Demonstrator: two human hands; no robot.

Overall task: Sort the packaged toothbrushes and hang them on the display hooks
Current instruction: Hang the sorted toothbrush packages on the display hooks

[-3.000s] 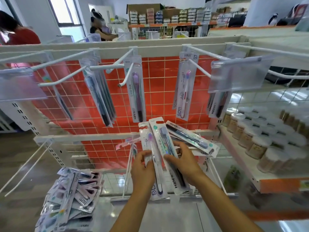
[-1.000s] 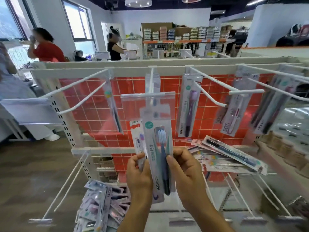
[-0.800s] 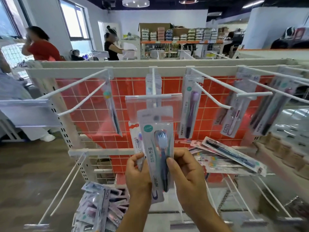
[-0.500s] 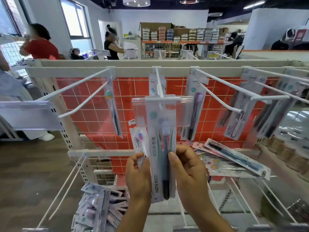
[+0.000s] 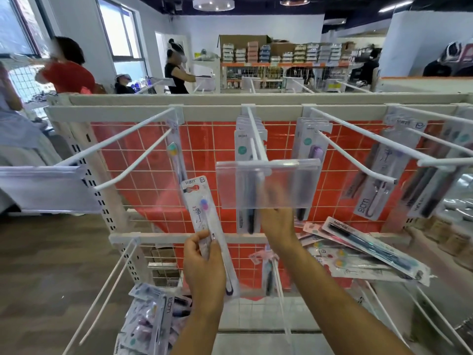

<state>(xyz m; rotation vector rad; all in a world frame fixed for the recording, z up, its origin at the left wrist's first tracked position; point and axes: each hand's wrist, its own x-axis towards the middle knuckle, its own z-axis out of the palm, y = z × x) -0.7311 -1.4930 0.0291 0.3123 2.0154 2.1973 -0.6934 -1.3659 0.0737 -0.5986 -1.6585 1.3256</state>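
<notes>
Lower left of frame: loose pile of packaged toothbrushes (image 5: 151,321). Left of centre: left hand (image 5: 202,265) grasps a pink-bristled toothbrush pack (image 5: 208,226), held upright, apart from the hooks. Centre: right hand (image 5: 277,226) reaches up behind the clear label holder (image 5: 267,184) on the middle hook (image 5: 256,135); I cannot tell its grip. Lower right: more packs (image 5: 363,252) lie on a ledge.

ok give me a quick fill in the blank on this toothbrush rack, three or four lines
1. The left hand grips a packaged toothbrush whose bristles are pink and ____.
2. The grid panel behind the hooks is coloured ____.
3. The right hand reaches up behind a clear plastic ____ holder on the middle hook.
4. Loose packs lie on the shelf to the ____ of the right hand.

Missing words: blue; red; label; right
</notes>
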